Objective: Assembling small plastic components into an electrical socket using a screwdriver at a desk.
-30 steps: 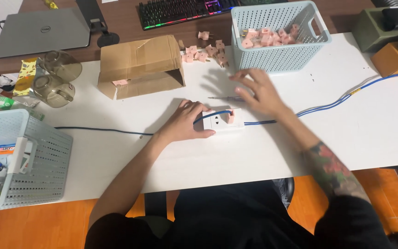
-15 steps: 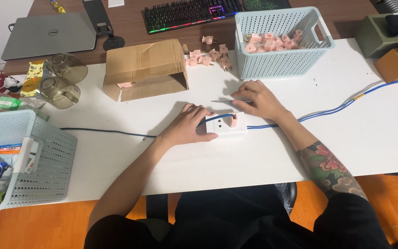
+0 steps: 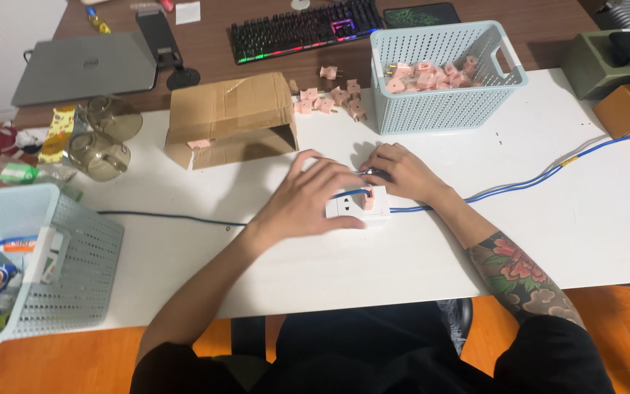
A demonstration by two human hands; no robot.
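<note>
A white socket block [image 3: 359, 211] lies on the white table [image 3: 585, 226], with a pink plug [image 3: 368, 200] pushed into it. My left hand [image 3: 306, 202] lies over the block's left end and holds it down, fingers spread. My right hand [image 3: 405, 172] rests just behind the block with its fingers curled around a small dark object [image 3: 372, 174]; what that object is stays unclear. A blue cable [image 3: 526, 180] runs from the block to the right. A dark cable [image 3: 169, 216] leads off to the left.
A pale blue basket [image 3: 446, 109] of pink plugs stands behind my hands, with loose pink plugs [image 3: 329, 95] beside it. An open cardboard box [image 3: 227, 120], two glass jugs [image 3: 100, 138], a laptop, a keyboard and a second basket [image 3: 60, 277] at the left edge surround the area.
My right hand has come down from in front of the basket to the back of the socket block. My left hand has stayed on the block.
</note>
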